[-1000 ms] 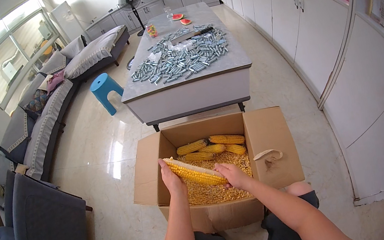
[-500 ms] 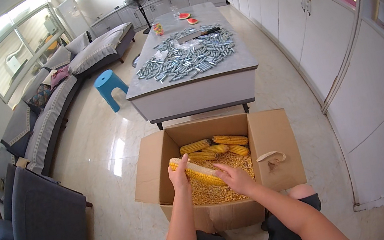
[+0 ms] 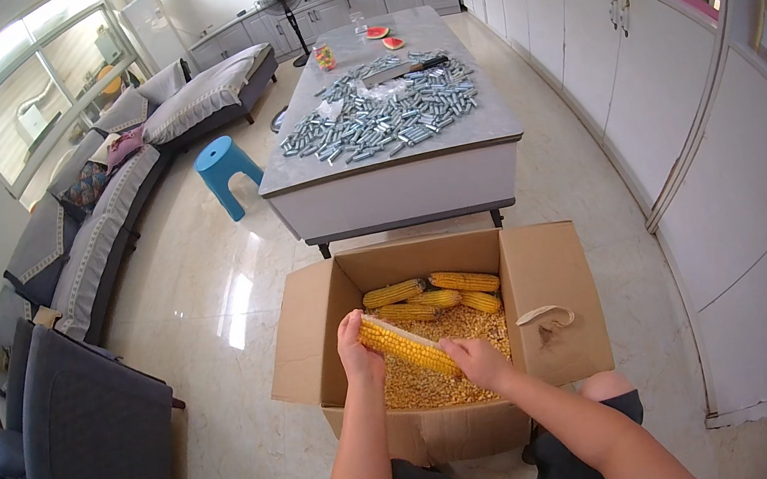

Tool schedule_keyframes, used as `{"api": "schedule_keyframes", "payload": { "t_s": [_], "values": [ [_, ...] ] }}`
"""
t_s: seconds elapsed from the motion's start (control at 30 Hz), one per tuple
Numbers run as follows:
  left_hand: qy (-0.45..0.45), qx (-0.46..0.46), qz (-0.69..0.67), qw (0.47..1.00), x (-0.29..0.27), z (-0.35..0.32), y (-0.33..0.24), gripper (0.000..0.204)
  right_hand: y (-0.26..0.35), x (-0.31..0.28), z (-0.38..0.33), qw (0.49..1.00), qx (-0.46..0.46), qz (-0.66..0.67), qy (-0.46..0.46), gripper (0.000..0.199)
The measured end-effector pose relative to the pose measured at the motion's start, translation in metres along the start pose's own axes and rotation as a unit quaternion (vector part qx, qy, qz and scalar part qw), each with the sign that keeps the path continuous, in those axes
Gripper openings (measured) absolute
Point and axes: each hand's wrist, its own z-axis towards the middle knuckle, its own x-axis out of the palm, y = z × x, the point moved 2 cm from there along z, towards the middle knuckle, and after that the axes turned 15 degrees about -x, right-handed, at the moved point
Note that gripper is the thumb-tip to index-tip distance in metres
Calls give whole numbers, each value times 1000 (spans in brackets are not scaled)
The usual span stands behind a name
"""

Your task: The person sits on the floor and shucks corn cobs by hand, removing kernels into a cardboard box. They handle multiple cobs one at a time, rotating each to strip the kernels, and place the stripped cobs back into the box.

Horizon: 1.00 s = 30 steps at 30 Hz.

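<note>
A partly stripped ear of corn (image 3: 406,345) slants over the open cardboard box (image 3: 548,263), yellow kernels facing up and a pale bare strip along its far edge. My left hand (image 3: 358,347) is wrapped round its upper left end. At the lower right end my right hand (image 3: 477,362) grips it, thumb laid near the bare strip. Loose corn kernels (image 3: 429,389) cover the bottom of the box beneath it. Several whole ears of corn (image 3: 464,281) lie at the box's far side. A pale husk strip (image 3: 546,315) rests on the right flap.
Beyond the box stands a long table (image 3: 390,159) bearing many small metal cylinders (image 3: 383,118), a cleaver (image 3: 404,70) and watermelon slices (image 3: 393,43). A blue stool (image 3: 228,169) is left of it. Grey chair (image 3: 102,439) and sofa (image 3: 102,226) line the left, white cabinets (image 3: 573,35) the right.
The ear of corn has been turned in my hands, so more yellow kernels and less of the bare cob show. My right hand has closed round its lower end. The view has shifted slightly.
</note>
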Motion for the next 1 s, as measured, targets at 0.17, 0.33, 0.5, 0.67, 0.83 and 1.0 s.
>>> {"api": "schedule_keyframes", "payload": {
  "t_s": [0.17,0.33,0.5,0.67,0.83,1.0],
  "values": [
    [-100,19,38,994,-9,9,7,19,3,5,-6,1000,-10,-24,-7,50],
    [-169,31,95,980,-16,15,12,20,4,14,-10,1000,-19,-6,-14,51],
    [-74,-28,-1,997,-2,5,5,25,-6,15,-6,999,15,26,-26,52],
    [-85,26,64,994,-9,9,6,24,-10,18,-7,1000,7,3,-23,52],
    [-192,118,178,958,-18,19,13,31,0,20,-14,1000,22,-19,-8,50],
    [-197,26,159,967,-17,16,10,40,6,22,-17,999,-19,-42,-5,46]
  ]
}}
